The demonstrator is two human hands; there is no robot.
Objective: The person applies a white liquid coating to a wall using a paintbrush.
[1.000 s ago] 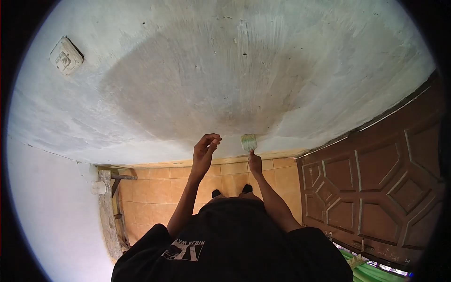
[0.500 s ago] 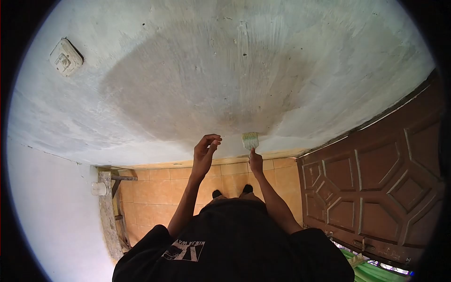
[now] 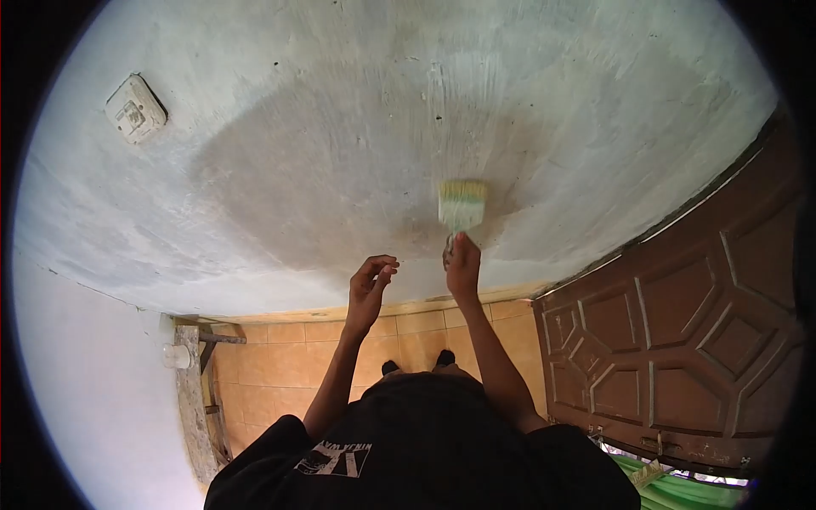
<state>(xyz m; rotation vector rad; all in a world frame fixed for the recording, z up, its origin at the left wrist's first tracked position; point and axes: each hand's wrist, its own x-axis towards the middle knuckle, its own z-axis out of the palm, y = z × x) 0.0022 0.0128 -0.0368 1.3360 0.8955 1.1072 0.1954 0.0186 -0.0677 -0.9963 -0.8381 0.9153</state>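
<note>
Nearest me: black shirt (image 3: pixel 408 450), both arms raised over the orange tiled floor (image 3: pixel 280 357). Left hand (image 3: pixel 370 285) holds nothing — fingers loosely curled, short of the wall. Right hand (image 3: pixel 461 265) is closed around the handle of the paintbrush (image 3: pixel 461 204), bristles pressed to the grey plaster wall (image 3: pixel 340 153) at the damp patch's edge. Risk I judge: a loaded brush dripping onto the floor tiles, or a stroke straying toward the carved wooden door (image 3: pixel 680 340). Wall switch (image 3: pixel 136 109) sits well apart.

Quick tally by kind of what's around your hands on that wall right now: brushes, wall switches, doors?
Paintbrushes: 1, the paintbrush held in the right hand
Wall switches: 1, the switch at upper left
Doors: 1, the brown panelled door at right
Total: 3
</note>
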